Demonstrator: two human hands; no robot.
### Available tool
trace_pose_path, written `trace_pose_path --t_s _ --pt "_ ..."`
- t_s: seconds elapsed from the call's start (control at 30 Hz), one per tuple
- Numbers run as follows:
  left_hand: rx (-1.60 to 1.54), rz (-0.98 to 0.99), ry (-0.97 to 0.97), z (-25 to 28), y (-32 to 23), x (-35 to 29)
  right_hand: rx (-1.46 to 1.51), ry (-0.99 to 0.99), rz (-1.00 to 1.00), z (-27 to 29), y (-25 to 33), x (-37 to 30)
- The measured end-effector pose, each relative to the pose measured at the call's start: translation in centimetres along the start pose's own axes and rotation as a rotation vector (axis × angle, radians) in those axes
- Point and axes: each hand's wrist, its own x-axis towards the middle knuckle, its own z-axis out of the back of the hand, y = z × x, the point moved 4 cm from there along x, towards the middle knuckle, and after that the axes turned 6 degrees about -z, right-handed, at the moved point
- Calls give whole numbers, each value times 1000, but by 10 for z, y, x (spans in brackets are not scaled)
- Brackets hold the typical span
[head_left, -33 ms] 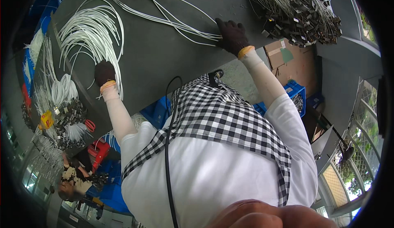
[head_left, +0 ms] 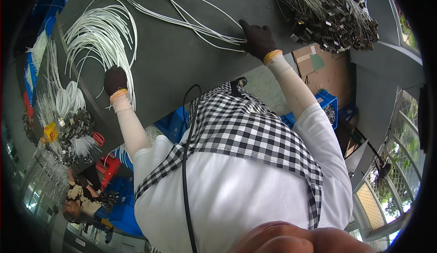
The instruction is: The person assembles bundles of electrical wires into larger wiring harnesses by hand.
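Note:
My left hand, in a dark knitted glove with a yellow cuff, is closed on a thick bundle of white cables that fans out in a curve on the grey table. Some strands run past its right side, and its fingertips are hidden under the hand. My right hand, gloved the same way, pinches the ends of several loose white cables near the table's right edge. Those cables stretch away to the upper left across the tabletop. The right index finger sticks out from the others.
A heap of thin wires with dark connectors lies at the far right. More bundled cables, connectors and red scissors lie at the left. Blue crates stand below the table. Another person is at lower left.

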Motion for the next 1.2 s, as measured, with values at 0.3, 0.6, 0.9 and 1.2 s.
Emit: trace_pose_path --t_s 0.3,0.6,0.9,1.2 --pt "-1819 590 309 30 -23 -5 157 148 46 -13 -15 18" --pt "-2285 557 311 31 -79 -7 -92 260 77 -22 -6 31" --pt "-2293 595 272 10 -85 -15 -45 -262 257 -6 15 -15" --pt "-2305 576 251 6 -96 -5 -269 -18 71 -26 41 -40"
